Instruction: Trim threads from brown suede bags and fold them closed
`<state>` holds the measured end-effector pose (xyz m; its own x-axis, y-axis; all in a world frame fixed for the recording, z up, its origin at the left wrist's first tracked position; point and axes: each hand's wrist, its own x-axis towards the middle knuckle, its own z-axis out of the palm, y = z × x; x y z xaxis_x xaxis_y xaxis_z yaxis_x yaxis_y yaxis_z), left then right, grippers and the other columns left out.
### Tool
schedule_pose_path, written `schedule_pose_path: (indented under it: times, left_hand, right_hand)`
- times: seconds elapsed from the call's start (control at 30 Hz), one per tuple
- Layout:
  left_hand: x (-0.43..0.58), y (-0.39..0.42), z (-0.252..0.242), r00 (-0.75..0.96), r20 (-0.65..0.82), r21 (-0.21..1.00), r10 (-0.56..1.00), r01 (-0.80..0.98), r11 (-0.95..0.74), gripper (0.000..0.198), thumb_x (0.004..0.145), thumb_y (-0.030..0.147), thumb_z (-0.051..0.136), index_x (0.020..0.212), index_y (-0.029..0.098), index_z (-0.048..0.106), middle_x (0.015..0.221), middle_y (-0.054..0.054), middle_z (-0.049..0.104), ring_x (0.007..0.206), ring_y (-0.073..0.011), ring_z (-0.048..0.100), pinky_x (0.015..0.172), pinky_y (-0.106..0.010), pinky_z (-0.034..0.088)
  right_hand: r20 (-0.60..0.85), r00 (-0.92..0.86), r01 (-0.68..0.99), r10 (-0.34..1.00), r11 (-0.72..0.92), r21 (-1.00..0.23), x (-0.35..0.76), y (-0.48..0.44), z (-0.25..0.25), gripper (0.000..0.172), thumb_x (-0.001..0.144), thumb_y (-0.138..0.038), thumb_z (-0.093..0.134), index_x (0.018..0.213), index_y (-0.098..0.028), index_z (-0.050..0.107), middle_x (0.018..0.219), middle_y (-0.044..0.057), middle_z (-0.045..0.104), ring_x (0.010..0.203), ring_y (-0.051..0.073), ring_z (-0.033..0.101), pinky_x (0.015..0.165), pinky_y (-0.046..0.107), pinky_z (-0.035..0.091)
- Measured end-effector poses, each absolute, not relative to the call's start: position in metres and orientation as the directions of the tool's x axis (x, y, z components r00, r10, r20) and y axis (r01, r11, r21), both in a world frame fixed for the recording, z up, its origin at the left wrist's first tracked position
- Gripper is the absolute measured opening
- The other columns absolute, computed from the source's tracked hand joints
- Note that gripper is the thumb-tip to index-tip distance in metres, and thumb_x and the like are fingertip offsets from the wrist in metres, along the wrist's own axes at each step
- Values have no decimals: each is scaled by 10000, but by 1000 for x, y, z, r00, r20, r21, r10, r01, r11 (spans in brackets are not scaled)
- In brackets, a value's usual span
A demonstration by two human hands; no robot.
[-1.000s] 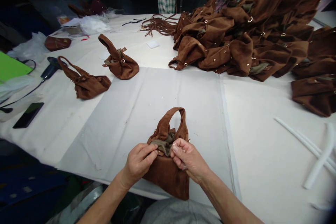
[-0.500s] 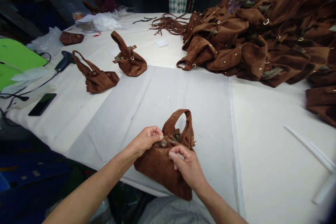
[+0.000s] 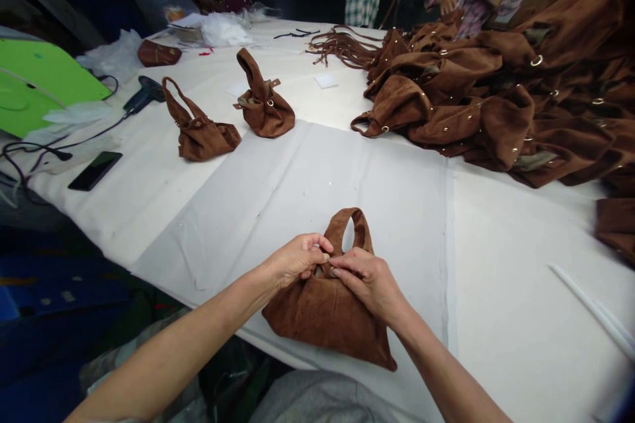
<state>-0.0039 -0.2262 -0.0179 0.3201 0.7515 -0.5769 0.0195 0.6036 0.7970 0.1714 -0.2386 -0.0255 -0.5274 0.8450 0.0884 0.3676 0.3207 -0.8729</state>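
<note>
Both hands are meeting at the mouth of a small brown suede bag [image 3: 327, 310], which is sitting on the white cloth-covered table [image 3: 307, 178] right at the near edge, directly in front of the person. The left hand [image 3: 297, 258] is curling in from the left, fingers bent and pinching at the bag's top seam; the right hand [image 3: 370, 281] is pressing in from the other side, fingertips touching the same spot, so the two hands are working knuckle to knuckle, both clamped on the bag's opening. What exactly is being pinched between them is probably a snap or flap, but the fingers are covering it. The bag's looped handle [image 3: 353, 228] is standing upright just behind the hands.

Further back on the left, two more small bags are resting well apart from the action: one slumped with its handle leaning left [image 3: 198, 129], one sitting taller beside it [image 3: 262, 102]. A black phone [image 3: 94, 170] is lying near the left edge (screen dark). On the right, a large heap of brown suede pieces [image 3: 496, 92] is spreading across the far side, with a bundle of straps [image 3: 342, 46] beside it. Two people in checked shirts are standing beyond the table.
</note>
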Motion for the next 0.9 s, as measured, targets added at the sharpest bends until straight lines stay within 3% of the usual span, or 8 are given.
schedule_pose_path:
  times: [0.17, 0.33, 0.43, 0.53, 0.6, 0.67, 0.77, 0.9]
  left_hand:
    - [-1, -223, -19, 358, -537, 838, 764, 117, 534, 234, 635, 183, 511, 868, 159, 502, 497, 79, 420, 358, -44, 314, 306, -147, 221]
    - [2, -221, -21, 353, -502, 862, 789, 136, 488, 182, 645, 190, 522, 825, 161, 521, 503, 76, 419, 370, -43, 332, 313, -140, 233]
    - [3, -221, -22, 340, -531, 838, 776, 71, 542, 180, 638, 184, 534, 815, 158, 511, 489, 77, 414, 361, -42, 324, 309, -141, 206]
    - [1, -221, -20, 324, -553, 810, 768, -7, 586, 191, 641, 184, 558, 821, 153, 502, 484, 87, 389, 340, -26, 249, 310, -143, 166]
    - [-3, -220, -18, 310, -546, 806, 778, -59, 589, 202, 653, 201, 593, 825, 149, 501, 518, 79, 405, 359, -16, 227, 323, -138, 158]
    - [-10, -218, -15, 312, -520, 812, 795, -108, 574, 217, 680, 232, 625, 839, 150, 503, 563, 67, 421, 383, -9, 223, 338, -132, 157]
    - [-23, -214, -9, 316, -451, 833, 835, -185, 521, 232, 726, 284, 643, 867, 168, 500, 573, 72, 382, 403, -6, 205, 348, -120, 151]
    - [-34, -205, 3, 244, -362, 851, 900, -308, 426, 260, 716, 281, 676, 866, 191, 484, 556, 79, 339, 415, -11, 210, 344, -97, 164]
  right_hand:
    - [31, -600, 396, 799, 330, -857, 174, -232, -17, 160, 776, -78, 546, 800, -209, 634, 749, -11, 569, 714, 98, 532, 657, 208, 404]
    - [164, -645, 411, 746, 520, -748, 176, -240, -31, 179, 865, -135, 396, 841, -176, 569, 807, 42, 543, 748, 131, 515, 668, 247, 405]
    - [176, -519, 371, 836, 406, -836, 178, -247, -39, 135, 867, -192, 415, 826, -176, 543, 796, 43, 526, 751, 139, 498, 670, 256, 411]
    - [-64, -234, -71, 970, -83, -994, 190, -248, -36, 91, 835, -271, 506, 805, -188, 487, 714, -11, 443, 552, 77, 379, 445, 168, 325]
    - [-266, -142, -506, 953, -301, -808, 208, -250, -30, 125, 814, -263, 545, 787, -184, 451, 702, -33, 365, 483, 47, 262, 354, 126, 206]
    - [-365, -125, -741, 923, -331, -584, 231, -254, -25, 133, 787, -218, 573, 772, -172, 449, 715, -33, 333, 489, 36, 250, 346, 105, 202]
    - [-421, -106, -824, 901, -317, -470, 267, -271, -28, 112, 755, -190, 585, 787, -163, 482, 720, -25, 350, 509, 35, 289, 369, 110, 262]
    - [-499, -31, -830, 866, -300, -470, 296, -297, -49, 268, 794, -430, 541, 738, -172, 487, 713, -16, 393, 505, 51, 309, 373, 158, 284]
